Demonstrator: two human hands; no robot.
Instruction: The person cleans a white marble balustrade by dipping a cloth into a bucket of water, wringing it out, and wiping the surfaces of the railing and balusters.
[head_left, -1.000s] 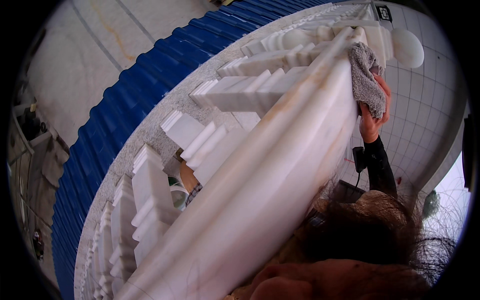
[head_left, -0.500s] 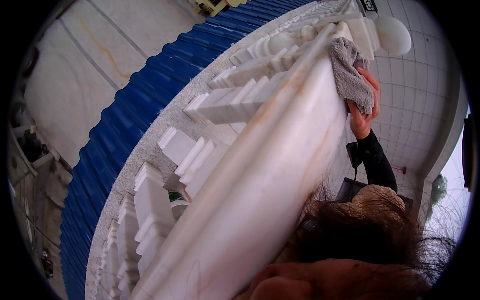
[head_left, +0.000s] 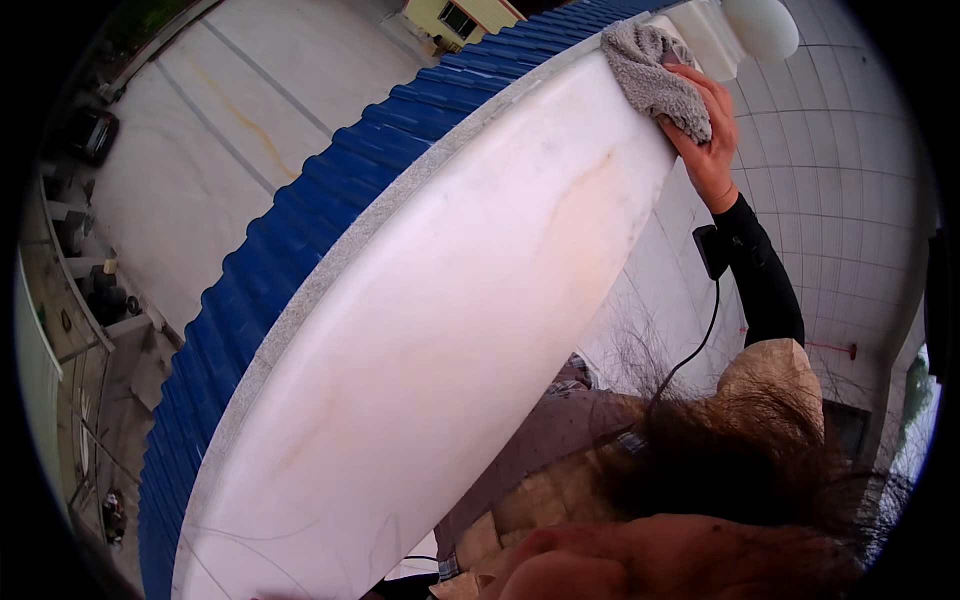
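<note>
My right hand is closed on a grey terry cloth. It presses the cloth onto the far end of a wide white marble handrail, beside a square post block topped by a white stone ball. The fingers lie over the cloth's right side, with the thumb along its lower edge. Faint tan veins run through the smooth rail top. I do not see my left hand; only a bit of dark sleeve shows at the lower edge.
Left of the rail runs a granite ledge, then blue corrugated roofing. Far below lie a concrete yard, a dark car and a yellow building. Light floor tiles lie to the right. A black device with a cable hangs by my forearm.
My view has shifted over the rail, so its flat top now hides the balusters. In the picture, my right hand and the cloth sit higher and further left, still against the rail's far end.
</note>
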